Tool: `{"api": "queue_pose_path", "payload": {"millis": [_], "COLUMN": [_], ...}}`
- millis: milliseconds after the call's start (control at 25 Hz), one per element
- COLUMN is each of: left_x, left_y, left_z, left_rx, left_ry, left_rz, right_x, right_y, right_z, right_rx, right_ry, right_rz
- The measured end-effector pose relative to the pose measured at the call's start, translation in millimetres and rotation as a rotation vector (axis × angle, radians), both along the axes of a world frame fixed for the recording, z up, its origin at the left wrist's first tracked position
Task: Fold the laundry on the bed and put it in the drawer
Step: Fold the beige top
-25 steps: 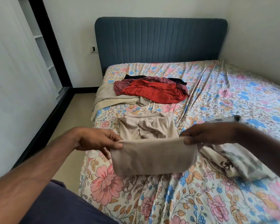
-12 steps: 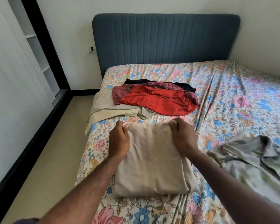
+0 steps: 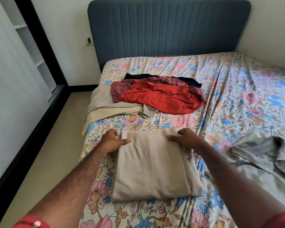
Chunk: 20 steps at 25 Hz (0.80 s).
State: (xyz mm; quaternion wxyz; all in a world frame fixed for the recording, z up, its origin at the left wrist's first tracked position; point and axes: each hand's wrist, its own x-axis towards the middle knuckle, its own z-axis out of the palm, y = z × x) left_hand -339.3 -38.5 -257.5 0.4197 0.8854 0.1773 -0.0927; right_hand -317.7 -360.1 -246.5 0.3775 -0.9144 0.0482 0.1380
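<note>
Across the floral-sheeted bed [image 3: 229, 89], which fills most of the view below the blue headboard [image 3: 168, 27], the laundry lies in three groups. At the far left sits the unfolded pile [image 3: 148, 96]: a red garment on top of maroon, black and tan pieces. At the right edge lies a crumpled grey-green shirt [image 3: 260, 162]. Nearest the viewer, the beige garment [image 3: 151, 165] rests flat on the sheet as a folded rectangle; one second ago it hung in the air, pinched at its top edge by both hands, so the last fold has been laid down. The left hand [image 3: 112, 140] rests at the far left corner, thumb extended over the cloth, remaining fingers hidden. The right hand [image 3: 184, 137] rests at the far right corner, fingers loosely spread, pinching nothing. Judgement: this item appears ready for the drawer, which is not in view; the pile and the shirt remain to be folded.
</note>
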Motion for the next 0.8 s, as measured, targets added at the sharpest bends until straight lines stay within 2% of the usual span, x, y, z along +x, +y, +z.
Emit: {"api": "queue_pose_path", "payload": {"millis": [160,240,400,520,600,680,800], "left_x": [0.9,2.7,-0.3,-11.7,-23.2,-42.6,-99.6], "left_y": [-0.2,0.1,-12.9,-10.3,10.3,37.8,69.2], "left_z": [23.5,44.8,108.9,148.0,141.3,98.7,19.0], "left_rx": [-0.202,-0.294,-0.485,-0.646,-0.698,-0.527,-0.168], "left_ry": [0.102,-0.045,-0.435,-0.584,-0.544,-0.388,-0.145], "left_rz": [0.007,0.017,-0.033,-0.047,-0.032,-0.034,-0.110], "right_x": [-16.4,-21.0,-32.0,-60.8,-90.0,-124.0,-177.5], "right_y": [-6.9,-7.3,-10.1,-11.0,-3.9,5.7,24.2], "right_z": [15.4,29.9,84.9,119.8,108.0,65.3,-7.3], "right_rx": [0.562,0.695,0.811,0.686,0.477,0.269,-0.116], "right_ry": [-0.085,-0.209,-0.519,-0.748,-0.786,-0.705,-0.635], "right_rz": [-0.031,-0.044,-0.054,0.082,0.217,0.376,0.754]}}
